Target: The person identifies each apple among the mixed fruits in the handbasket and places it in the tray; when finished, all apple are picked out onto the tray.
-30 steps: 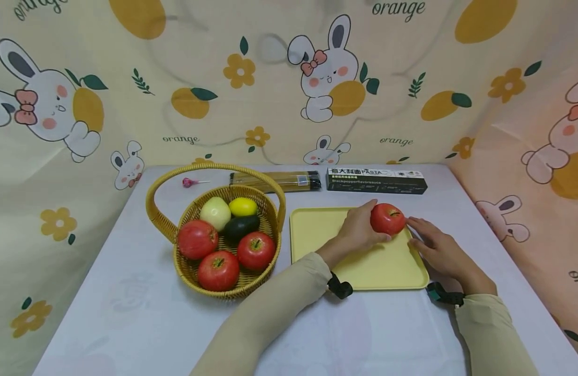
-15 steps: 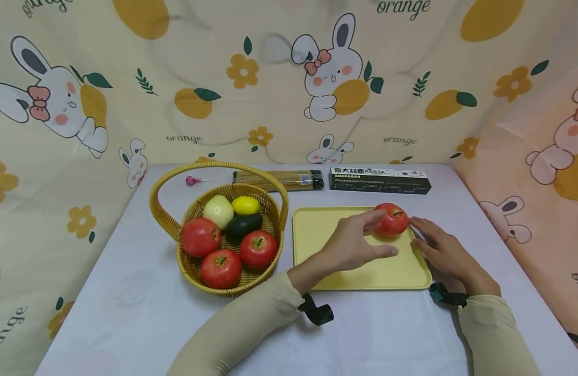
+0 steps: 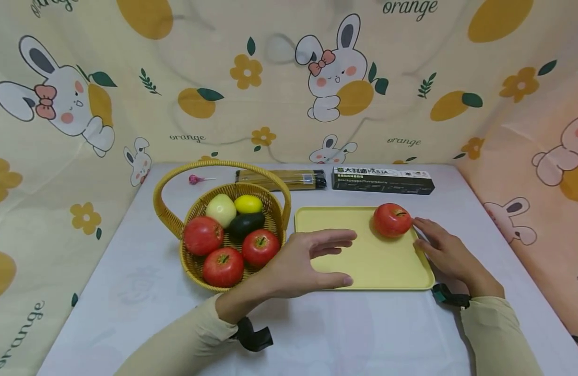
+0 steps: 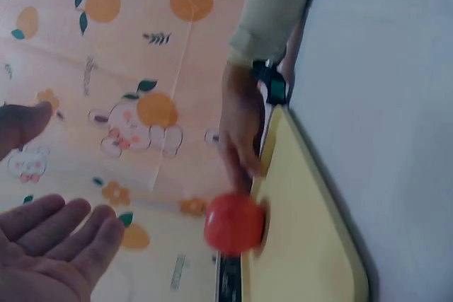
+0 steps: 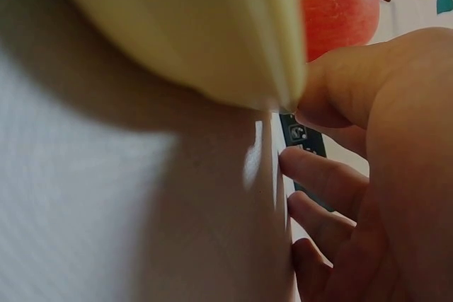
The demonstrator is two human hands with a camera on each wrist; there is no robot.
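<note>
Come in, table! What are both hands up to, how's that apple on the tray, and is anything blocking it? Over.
Left hand holding nothing; right hand at tray's right edge. Apple on tray, far right corner. Nothing seen between left hand and apple.

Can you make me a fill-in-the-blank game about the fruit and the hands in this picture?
1. There are ____ red fruits in the basket.
2. The hand nearest the apple on the tray is the person's ____ one.
3. The box behind the tray has the capital-letter word ____ on it.

Missing words: three; right; PASTA.
</note>
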